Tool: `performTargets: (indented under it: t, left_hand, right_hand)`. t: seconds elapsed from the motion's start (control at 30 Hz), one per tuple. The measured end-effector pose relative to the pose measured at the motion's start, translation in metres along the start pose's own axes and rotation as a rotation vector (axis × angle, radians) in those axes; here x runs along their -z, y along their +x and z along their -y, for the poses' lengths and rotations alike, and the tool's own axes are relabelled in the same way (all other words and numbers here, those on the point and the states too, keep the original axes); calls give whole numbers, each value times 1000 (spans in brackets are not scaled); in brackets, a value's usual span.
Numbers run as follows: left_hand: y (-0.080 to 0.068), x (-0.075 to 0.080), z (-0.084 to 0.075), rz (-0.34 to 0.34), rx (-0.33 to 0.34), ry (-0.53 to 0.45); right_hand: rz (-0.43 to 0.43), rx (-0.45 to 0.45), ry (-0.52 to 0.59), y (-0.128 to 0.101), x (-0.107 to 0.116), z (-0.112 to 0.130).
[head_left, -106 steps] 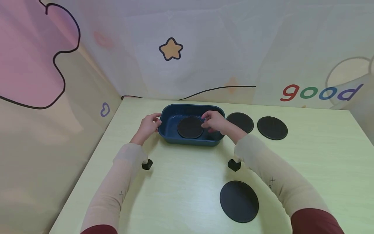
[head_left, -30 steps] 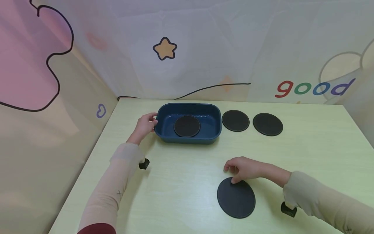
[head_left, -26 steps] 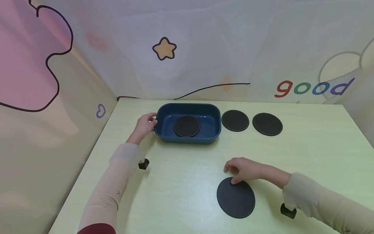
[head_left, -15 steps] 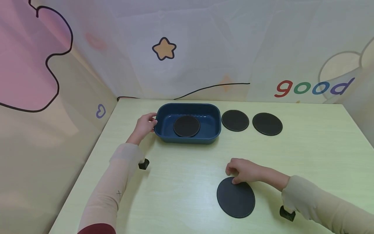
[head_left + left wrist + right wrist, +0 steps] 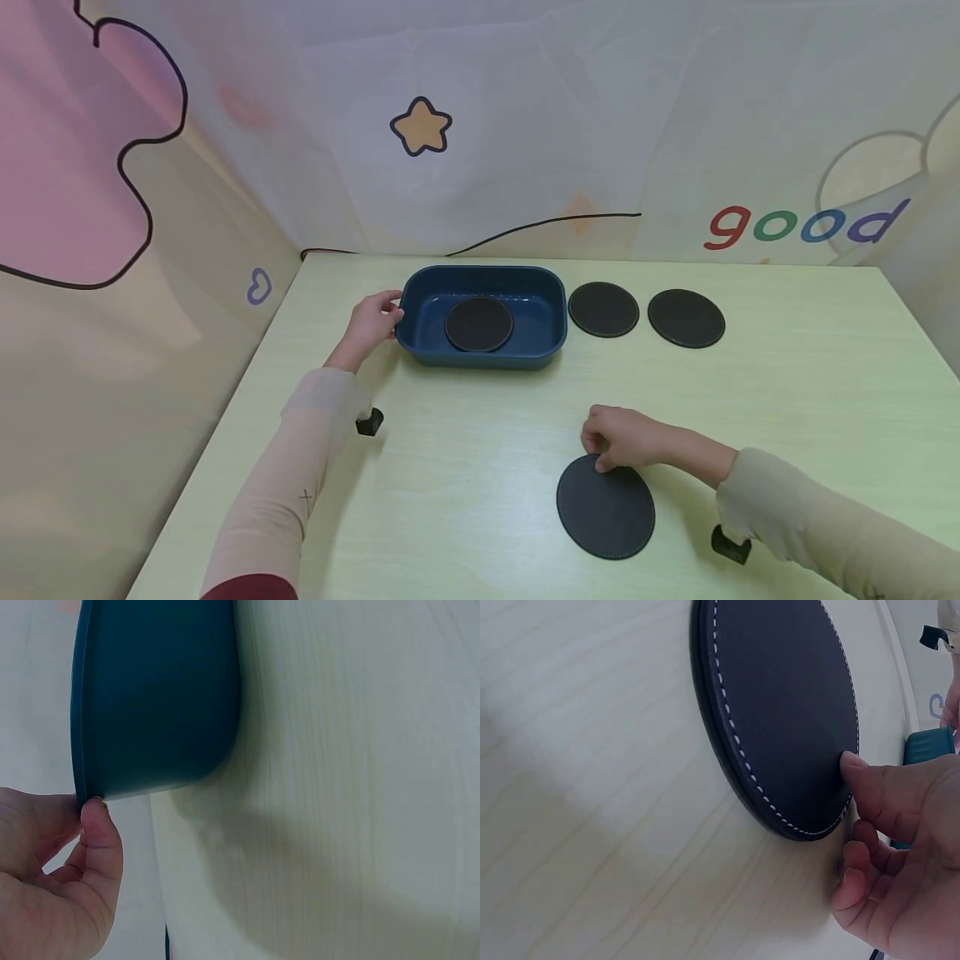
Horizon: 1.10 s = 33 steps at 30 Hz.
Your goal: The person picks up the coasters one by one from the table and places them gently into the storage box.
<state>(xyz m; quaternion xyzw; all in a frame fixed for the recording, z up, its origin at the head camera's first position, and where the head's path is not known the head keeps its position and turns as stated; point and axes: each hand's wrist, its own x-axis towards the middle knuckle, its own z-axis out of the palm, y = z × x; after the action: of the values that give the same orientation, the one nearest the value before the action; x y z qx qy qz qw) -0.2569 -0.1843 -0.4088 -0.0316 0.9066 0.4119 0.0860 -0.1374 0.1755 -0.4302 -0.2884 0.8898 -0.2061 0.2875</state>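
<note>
table [image 5: 825, 400]: pale | backdrop [image 5: 525, 142]: behind it | star [image 5: 421, 127]: orange | heart [image 5: 259, 286]: purple | lettering [image 5: 806, 226]: multicoloured "good", right | shape [image 5: 75, 158]: pink, left

1 disc [image 5: 479, 324] in tray [image 5: 537, 323], 2 discs [image 5: 603, 309] right

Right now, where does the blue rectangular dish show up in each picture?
Head: the blue rectangular dish stands near the middle.
Left wrist: its outer wall fills the upper left.
Right wrist: it shows at the right edge, partly behind the right hand.
Shared landmark: the left hand at its end.
</note>
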Motion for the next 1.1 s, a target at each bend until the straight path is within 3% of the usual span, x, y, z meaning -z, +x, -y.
performTargets:
  t: [0.2, 0.27, 0.47, 0.5, 0.73, 1.1]
  left_hand:
    - [2, -1, 3, -4, 10, -8]
    - [3, -2, 6, -15, -17, -34]
    - [1, -1, 5, -13, -9, -31]
    - [0, -1, 2, -3, 17, -11]
    - [0, -1, 2, -9, -2, -13]
    - [0, -1, 1, -6, -3, -9]
  right_hand:
    - [14, 1, 17, -1, 1, 0]
    - [23, -5, 35, -2, 2, 0]
    - [28, -13, 70, -6, 11, 1]
    - [27, -15, 76, -6, 13, 2]
    - [39, -13, 138, -7, 20, 1]
    - [197, 8, 329, -14, 33, -2]
